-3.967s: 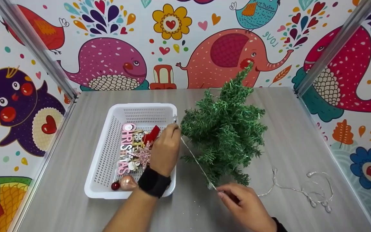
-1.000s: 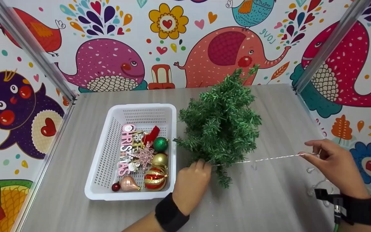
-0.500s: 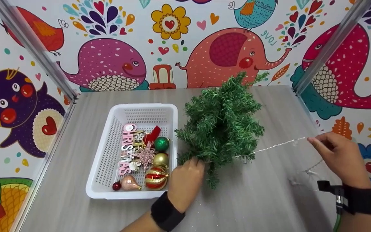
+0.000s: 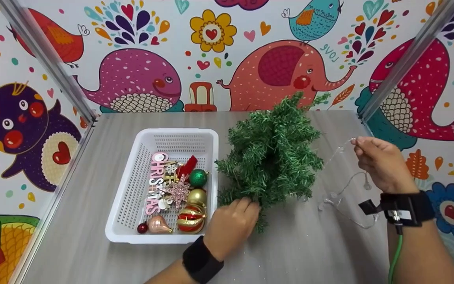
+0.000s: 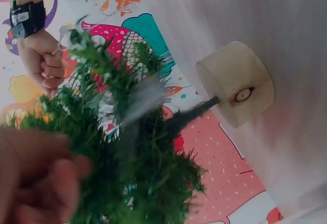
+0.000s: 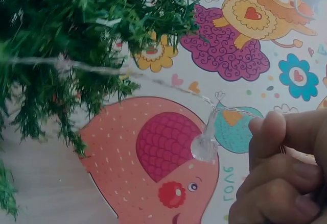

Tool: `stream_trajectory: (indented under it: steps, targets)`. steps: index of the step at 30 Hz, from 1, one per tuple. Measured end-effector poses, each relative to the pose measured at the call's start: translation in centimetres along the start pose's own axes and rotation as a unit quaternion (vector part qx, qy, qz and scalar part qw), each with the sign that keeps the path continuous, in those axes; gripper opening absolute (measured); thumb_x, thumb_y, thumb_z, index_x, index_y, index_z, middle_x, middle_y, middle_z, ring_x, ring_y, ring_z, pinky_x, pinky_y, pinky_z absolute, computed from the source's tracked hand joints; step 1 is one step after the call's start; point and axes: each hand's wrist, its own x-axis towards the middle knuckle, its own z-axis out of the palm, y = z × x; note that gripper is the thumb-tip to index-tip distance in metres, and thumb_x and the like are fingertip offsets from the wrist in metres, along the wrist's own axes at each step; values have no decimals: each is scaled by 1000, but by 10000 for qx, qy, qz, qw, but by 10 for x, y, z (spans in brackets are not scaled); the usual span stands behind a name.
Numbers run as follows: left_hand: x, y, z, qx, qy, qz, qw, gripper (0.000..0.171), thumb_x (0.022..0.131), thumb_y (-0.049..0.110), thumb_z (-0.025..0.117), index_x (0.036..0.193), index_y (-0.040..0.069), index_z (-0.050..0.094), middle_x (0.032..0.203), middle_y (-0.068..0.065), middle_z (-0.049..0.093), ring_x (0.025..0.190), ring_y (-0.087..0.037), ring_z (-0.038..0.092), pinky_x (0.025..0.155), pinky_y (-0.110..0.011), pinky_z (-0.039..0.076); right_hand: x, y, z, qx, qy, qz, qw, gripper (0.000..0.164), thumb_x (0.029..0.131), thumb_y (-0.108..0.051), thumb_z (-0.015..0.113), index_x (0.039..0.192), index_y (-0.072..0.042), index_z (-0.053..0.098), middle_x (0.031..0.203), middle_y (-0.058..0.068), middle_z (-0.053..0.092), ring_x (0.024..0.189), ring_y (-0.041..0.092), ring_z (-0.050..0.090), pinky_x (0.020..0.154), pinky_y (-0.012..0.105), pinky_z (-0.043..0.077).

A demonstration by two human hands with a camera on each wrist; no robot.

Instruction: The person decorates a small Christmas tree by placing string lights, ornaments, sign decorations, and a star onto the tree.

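A green artificial Christmas tree (image 4: 270, 154) stands right of the basket; its round wooden base (image 5: 237, 83) shows in the left wrist view. My right hand (image 4: 382, 161) is raised right of the tree and pinches a thin clear cord of string lights (image 6: 168, 87) between thumb and forefinger. From there the cord runs into the branches, and a clear bulb (image 6: 204, 147) hangs near the fingers. The rest of the strand dangles in loops below. My left hand (image 4: 233, 223) is at the lower front-left branches, its fingers bent; foliage and blur hide whether it grips anything.
A white perforated basket (image 4: 122, 193) stands to the left. In it lie a green ball (image 4: 198, 178), a gold ball (image 4: 196, 196), a striped ball (image 4: 191, 219), a pink star (image 4: 177, 191) and lettered signs (image 4: 157, 185). Printed wall panels enclose the grey table (image 4: 302, 252).
The tree has turned. My right hand has drawn the string lights from its front round to the right and upward. My left hand has gone from the basket's edge to the lower branches.
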Motion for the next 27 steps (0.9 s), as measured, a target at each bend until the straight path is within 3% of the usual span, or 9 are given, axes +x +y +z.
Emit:
stream_trajectory:
  steps: [3,5,8,11,15,19,21,24,27]
  targets:
    - [13,-21,-13,-713,996,325,9919,20,91,17,58,73,15,65,65,6,61,47,-3,51,41,-12,42,15,1,3,-154,-12,27,9999,21,99,-12,52,108,1,66,81,3,68,46,10,33,46,28,12]
    - [26,-40,-25,-1005,1550,277,9824,24,90,15,55,67,15,62,60,7,58,42,-2,45,39,-10,37,24,0,6,-523,104,46,9986,23,97,-13,55,113,1,64,87,3,71,46,10,33,47,29,12]
    - [51,-70,-42,-1233,2051,-199,9707,25,87,12,53,62,14,56,55,5,54,39,-4,38,36,-14,33,36,-3,10,-1405,239,86,9898,30,94,-18,60,118,0,62,94,3,72,47,10,32,48,32,15]
    - [79,-101,-55,-1496,2033,-970,9627,26,87,13,53,61,12,53,54,2,51,43,-8,38,39,-21,33,47,-7,15,-2584,207,3,9658,35,93,-25,62,120,-2,61,100,4,72,58,7,47,49,21,30]
    - [120,-144,-49,-2289,1173,-2344,9375,30,93,23,53,68,9,57,59,-2,51,52,-14,42,49,-27,36,68,-15,22,-3901,-154,-341,9200,34,94,-30,61,118,-6,64,106,10,71,95,11,65,82,12,49]
    - [154,-177,-16,-3309,-385,-3411,8790,25,96,31,53,84,12,65,74,-2,59,67,-16,51,62,-28,43,88,-18,30,-4753,-498,-485,8771,26,94,-30,60,113,-14,67,107,9,69,97,15,66,81,18,52]
    - [166,-185,4,-3611,-1199,-3482,8567,21,96,33,54,93,16,67,84,0,62,77,-15,55,70,-29,46,95,-18,34,-5143,-611,-498,8540,22,95,-30,59,113,-19,68,108,4,68,93,12,65,76,19,52]
    - [178,-190,32,-3974,-2266,-3121,8327,20,97,33,55,100,17,67,93,0,64,87,-14,59,78,-31,49,104,-16,41,-5520,-894,-537,8273,22,97,-28,57,113,-18,68,107,3,67,81,8,62,66,20,50]
    - [189,-192,51,-4306,-3004,-2617,8098,22,96,34,56,108,19,67,100,1,67,92,-12,63,83,-31,50,109,-13,46,-5665,-1202,-624,8129,21,98,-26,55,106,-13,70,83,3,64,59,7,51,53,23,41]
